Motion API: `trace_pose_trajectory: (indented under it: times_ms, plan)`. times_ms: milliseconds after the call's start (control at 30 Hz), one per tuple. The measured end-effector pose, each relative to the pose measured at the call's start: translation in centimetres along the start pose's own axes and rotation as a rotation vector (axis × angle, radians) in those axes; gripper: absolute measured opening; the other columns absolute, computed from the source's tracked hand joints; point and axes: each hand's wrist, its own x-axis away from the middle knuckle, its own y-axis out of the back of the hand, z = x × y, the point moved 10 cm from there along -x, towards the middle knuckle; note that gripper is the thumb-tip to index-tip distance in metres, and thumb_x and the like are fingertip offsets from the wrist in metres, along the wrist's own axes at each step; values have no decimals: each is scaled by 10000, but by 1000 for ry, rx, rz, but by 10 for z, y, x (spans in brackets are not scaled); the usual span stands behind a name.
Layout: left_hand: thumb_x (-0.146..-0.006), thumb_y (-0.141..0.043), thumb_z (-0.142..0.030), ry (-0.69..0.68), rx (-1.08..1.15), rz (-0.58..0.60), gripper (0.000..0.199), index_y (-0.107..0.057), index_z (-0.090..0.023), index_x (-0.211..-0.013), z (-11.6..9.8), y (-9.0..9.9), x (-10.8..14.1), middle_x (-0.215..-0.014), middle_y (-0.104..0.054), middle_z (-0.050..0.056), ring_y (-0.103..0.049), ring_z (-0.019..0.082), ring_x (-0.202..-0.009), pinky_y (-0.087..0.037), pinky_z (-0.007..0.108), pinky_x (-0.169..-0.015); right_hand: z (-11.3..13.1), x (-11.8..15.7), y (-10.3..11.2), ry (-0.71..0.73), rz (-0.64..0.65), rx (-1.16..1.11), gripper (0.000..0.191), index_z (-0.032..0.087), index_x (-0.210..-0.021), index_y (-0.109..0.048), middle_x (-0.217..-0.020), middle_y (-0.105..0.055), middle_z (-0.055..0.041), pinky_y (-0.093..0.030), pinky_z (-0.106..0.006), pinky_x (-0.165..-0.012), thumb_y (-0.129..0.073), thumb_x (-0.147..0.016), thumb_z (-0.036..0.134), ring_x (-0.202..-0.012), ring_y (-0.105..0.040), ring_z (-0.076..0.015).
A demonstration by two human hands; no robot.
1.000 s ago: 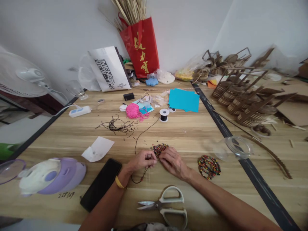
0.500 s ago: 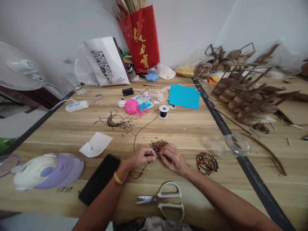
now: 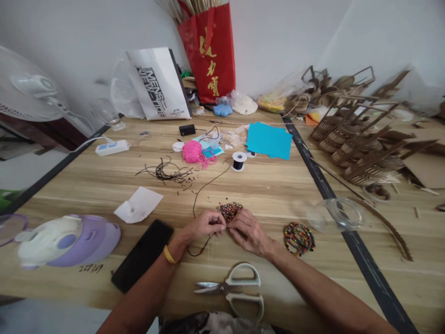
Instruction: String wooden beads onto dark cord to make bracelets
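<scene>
A dark cord (image 3: 205, 186) runs from a white spool (image 3: 239, 161) down to my left hand (image 3: 209, 223), whose fingers pinch it. Below that hand the cord loops onto the wood, with a few small beads (image 3: 201, 251) threaded near its end. My right hand (image 3: 249, 232) is closed at the fingertips, almost meeting the left; whatever sits between them is too small to make out. Just beyond the hands lies a pile of multicoloured beads (image 3: 229, 211). Strung beads (image 3: 299, 238) lie coiled to the right of my right hand.
Scissors (image 3: 227, 287) lie partly open near the front edge. A black phone (image 3: 142, 255) rests beside my left forearm, by a purple-and-white device (image 3: 69, 241). Clear plastic container (image 3: 337, 214), pink yarn (image 3: 192, 152), cut cords (image 3: 167, 171) and woven baskets (image 3: 361, 148) surround the work area.
The fingertips of my right hand have drawn slightly away from the bead pile, toward my left hand. My left hand keeps its pinch on the cord. The view has shifted a little.
</scene>
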Motion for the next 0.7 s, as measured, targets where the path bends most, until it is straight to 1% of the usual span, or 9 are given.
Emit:
trace_pose_trajectory:
  times_ms: [233, 400, 600, 700]
  plan:
    - [-738, -657, -471, -9, -4, 9, 365, -565, -120, -777, 0, -1, 0, -621, -585, -1, -559, 96, -556, -406, 176, -474, 3, -2, -1, 18, 16, 20, 100, 178, -875, -591, -766, -618, -54, -405, -343, -729, -496, -904, 168, -753, -514, -177]
    - [-737, -658, -484, -8, 2, 13, 377, -582, -120, -800, -1, -2, 0, -656, -618, 13, -569, 97, -571, -406, 181, -491, 2, -1, -3, 18, 26, 26, 123, 182, -848, -584, -766, -604, -53, -401, -338, -728, -480, -912, 169, -755, -507, -177]
    - [-716, -665, -513, 11, 13, 6, 411, -597, -112, -776, 2, -2, -1, -621, -612, 13, -565, 103, -565, -400, 190, -496, 4, -2, -1, 25, 28, 14, 114, 178, -883, -589, -787, -604, -60, -410, -336, -725, -480, -914, 167, -757, -500, -178]
    - [-698, -694, -478, -1, 8, 9, 387, -606, -106, -755, 0, -2, -1, -617, -611, 13, -556, 99, -567, -410, 199, -525, 5, -3, 0, 30, 20, 4, 103, 180, -892, -589, -795, -606, -62, -419, -331, -721, -489, -913, 173, -766, -504, -180]
